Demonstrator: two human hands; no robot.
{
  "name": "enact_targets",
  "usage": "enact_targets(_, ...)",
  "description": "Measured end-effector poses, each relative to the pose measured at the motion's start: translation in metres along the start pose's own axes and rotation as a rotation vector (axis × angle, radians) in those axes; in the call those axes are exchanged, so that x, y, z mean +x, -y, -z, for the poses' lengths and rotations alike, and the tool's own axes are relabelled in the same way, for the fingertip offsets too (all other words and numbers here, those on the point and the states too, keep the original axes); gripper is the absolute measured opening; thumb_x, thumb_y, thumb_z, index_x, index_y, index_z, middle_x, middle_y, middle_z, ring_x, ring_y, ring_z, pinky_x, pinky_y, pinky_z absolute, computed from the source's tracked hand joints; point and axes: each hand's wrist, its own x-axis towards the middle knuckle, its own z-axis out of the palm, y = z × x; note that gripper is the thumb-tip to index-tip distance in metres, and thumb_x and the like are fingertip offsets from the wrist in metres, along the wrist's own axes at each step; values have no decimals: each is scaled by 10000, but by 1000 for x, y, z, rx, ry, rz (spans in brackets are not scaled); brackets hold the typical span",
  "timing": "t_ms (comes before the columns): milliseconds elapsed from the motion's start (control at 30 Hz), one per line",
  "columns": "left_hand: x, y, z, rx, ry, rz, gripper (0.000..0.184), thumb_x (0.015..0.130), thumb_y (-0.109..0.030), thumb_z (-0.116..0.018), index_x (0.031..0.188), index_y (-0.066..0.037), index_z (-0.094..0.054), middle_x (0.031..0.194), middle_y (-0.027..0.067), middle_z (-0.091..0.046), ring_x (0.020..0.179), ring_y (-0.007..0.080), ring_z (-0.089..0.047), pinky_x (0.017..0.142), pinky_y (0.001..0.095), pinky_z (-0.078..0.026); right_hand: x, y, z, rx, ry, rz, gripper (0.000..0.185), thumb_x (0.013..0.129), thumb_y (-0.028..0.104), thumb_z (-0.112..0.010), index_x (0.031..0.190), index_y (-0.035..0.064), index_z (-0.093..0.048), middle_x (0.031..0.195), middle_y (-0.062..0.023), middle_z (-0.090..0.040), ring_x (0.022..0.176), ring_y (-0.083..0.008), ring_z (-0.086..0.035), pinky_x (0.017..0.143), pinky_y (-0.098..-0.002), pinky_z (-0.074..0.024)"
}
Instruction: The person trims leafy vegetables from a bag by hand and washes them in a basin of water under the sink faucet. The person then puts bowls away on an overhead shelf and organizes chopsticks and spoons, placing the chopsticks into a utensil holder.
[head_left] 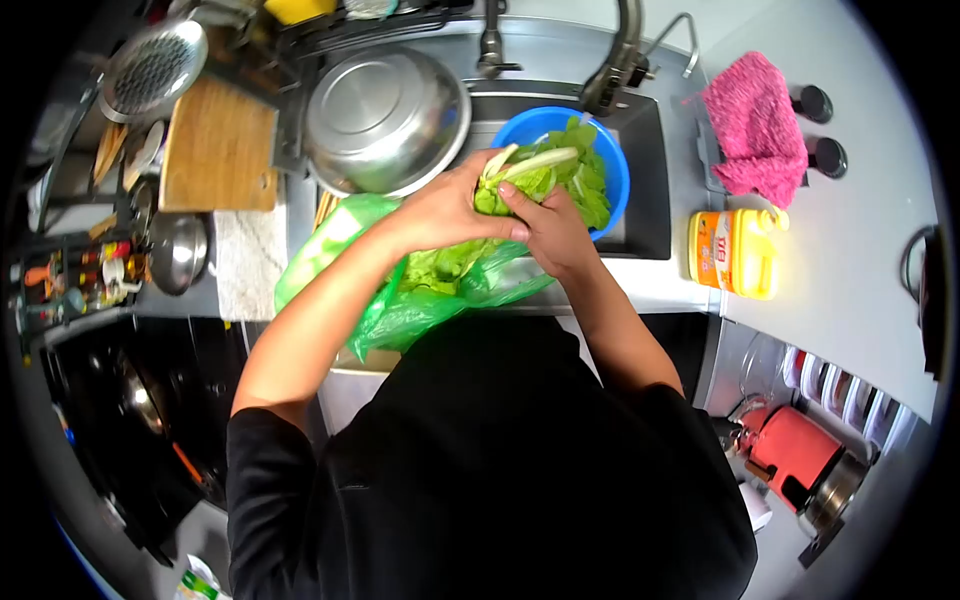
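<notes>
Both hands meet over the left edge of a blue basin (622,190) that sits in the sink (650,160). Leafy greens with pale stalks (540,162) are gripped between them. My left hand (450,205) wraps the bunch from the left. My right hand (555,225) closes on it from the right, thumb across the leaves. More green leaves (590,185) lie inside the basin. Below my hands, an open green plastic bag (400,320) holds further leaves (440,265) on the counter's front edge.
An upturned steel bowl (385,120) stands left of the sink, below a faucet (615,70). Farther left is a wooden cutting board (220,145). On the right are a pink cloth (755,125) and a yellow detergent jug (745,250).
</notes>
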Motion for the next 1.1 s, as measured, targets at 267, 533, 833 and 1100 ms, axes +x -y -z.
enact_targets(267,88,70,-80,-836,350,440,470,846,-130,-781,1269,-7,-613,1093,104,-697,984,195,-679,866,351,-559,5,-5,114,-158,-207,-173,268,989,281,-671,1106,41,-691,950,-15,-679,811,-97,-607,711,-241,-496)
enact_targets(533,90,94,-76,-1339,203,705,387,926,-190,-558,1196,86,-592,1092,225,-692,926,298,-694,820,407,-592,4,-25,126,386,-393,-49,276,1042,219,-576,1250,41,-615,1163,-94,-691,995,-156,-662,828,-296,-549)
enact_targets(833,88,78,-82,-1198,-165,555,265,893,-189,-776,1064,-9,-685,924,106,-716,845,197,-691,769,335,-581,16,-26,127,550,-511,264,217,980,0,-600,1192,50,-601,1234,-114,-651,1083,-198,-654,952,-339,-563)
enact_targets(1100,107,67,-107,-1224,-412,372,245,874,-76,-782,1055,-30,-624,961,71,-696,859,200,-694,762,357,-582,10,-50,104,444,-426,171,264,930,-25,-659,1178,47,-600,1241,-122,-651,1124,-218,-632,971,-355,-538)
